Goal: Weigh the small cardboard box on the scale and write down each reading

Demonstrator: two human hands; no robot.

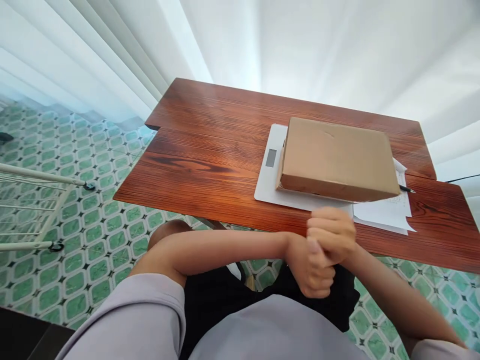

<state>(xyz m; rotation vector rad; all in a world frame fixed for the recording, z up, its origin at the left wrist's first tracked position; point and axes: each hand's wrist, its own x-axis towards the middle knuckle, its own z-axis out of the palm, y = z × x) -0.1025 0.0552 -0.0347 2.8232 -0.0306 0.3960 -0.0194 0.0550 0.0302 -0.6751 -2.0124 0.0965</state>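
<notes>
My left hand [309, 267] and my right hand [332, 235] are clasped together in front of my chest, just at the near edge of a reddish wooden table [210, 150]; neither holds an object. Just beyond them a closed brown cardboard box [337, 157] rests on a flat white scale [268, 180] with a small grey display. White paper sheets [390, 212] lie under the box's right end, and a dark pen [407, 189] pokes out beside them.
White curtains [112, 55] hang behind the table. A green and white patterned tile floor [93, 225] lies to the left, where a white wire rack [33, 210] stands. My lap and grey shirt fill the bottom of the view.
</notes>
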